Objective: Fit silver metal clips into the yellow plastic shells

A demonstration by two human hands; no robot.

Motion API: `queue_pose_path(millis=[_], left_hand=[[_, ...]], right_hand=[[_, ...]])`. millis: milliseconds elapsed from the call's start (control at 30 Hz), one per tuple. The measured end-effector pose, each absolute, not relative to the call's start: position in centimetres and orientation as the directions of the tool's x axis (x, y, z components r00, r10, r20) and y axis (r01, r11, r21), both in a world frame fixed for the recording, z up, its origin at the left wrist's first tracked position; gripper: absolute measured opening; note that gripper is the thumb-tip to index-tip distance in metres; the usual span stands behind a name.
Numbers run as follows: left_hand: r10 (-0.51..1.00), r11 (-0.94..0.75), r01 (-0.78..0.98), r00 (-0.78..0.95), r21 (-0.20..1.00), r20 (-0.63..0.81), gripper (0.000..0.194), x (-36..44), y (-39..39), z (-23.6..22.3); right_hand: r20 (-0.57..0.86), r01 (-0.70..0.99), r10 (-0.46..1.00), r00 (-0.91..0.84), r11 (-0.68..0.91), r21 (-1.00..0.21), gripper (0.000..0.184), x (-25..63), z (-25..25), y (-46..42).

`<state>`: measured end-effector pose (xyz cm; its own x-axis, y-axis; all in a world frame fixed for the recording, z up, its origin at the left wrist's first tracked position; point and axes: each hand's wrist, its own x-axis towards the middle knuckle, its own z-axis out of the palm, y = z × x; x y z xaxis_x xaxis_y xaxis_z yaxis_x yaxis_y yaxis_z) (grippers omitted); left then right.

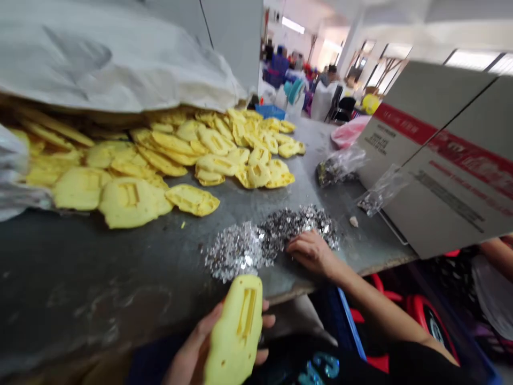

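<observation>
My left hand (pixel 200 337) is wrapped round a yellow moulded plastic part (pixel 236 326), held up at the table's near edge. The part has a rectangular slot and a few small holes in its face. At the near side of a heap of small shiny metal pieces (pixel 236 248), my right hand (pixel 310 251) touches the pile with its fingers bent together. Its fingertips are partly hidden, and any piece between them is too small to make out. Many similar yellow parts (pixel 132 198) lie in a pile across the table's left and far side.
A white sack (pixel 120 59) opens over the yellow pile. Clear plastic bags (pixel 340 163) with small parts lie at the right, beside a large carton (pixel 449 155). Below the table (pixel 100 283) are a blue crate (pixel 350 321) and red parts (pixel 428 321). Other people sit farther back.
</observation>
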<state>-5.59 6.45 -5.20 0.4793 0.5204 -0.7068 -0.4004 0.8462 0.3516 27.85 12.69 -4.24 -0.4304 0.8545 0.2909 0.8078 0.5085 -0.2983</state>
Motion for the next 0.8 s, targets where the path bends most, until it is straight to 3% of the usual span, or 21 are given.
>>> queue_pose_path(millis=[167, 300, 467, 667, 800], left_hand=[[0.543, 0.838, -0.35, 0.469, 0.418, -0.697, 0.08, -4.2, 5.8, -2.4], [0.535, 0.844, -0.329, 0.46, 0.423, -0.709, 0.072, -2.4, 5.3, -1.0], [0.565, 0.824, -0.315, 0.422, 0.47, -0.709, 0.071, -0.7, 4.5, 0.1], [0.604, 0.796, -0.325, 0.484, 0.511, -0.634, 0.07, -0.2, 4.0, -0.5], [0.603, 0.795, -0.343, 0.536, 0.501, -0.59, 0.067, -0.4, 3.8, -0.7]], right_hand=[[0.205, 0.804, 0.897, -0.391, 0.441, -0.398, 0.02, 30.5, -4.5, 9.0], [0.36, 0.818, 0.856, -0.371, 0.485, -0.31, 0.022, 32.3, -4.2, 6.8], [0.494, 0.863, 0.852, -0.172, 0.372, -0.341, 0.017, 32.8, -3.7, 5.4], [0.415, 0.91, 0.881, -0.227, 0.343, -0.231, 0.015, 30.7, -4.8, 7.1], [0.356, 0.903, 0.893, -0.277, 0.368, -0.22, 0.014, 29.6, -4.7, 8.4]])
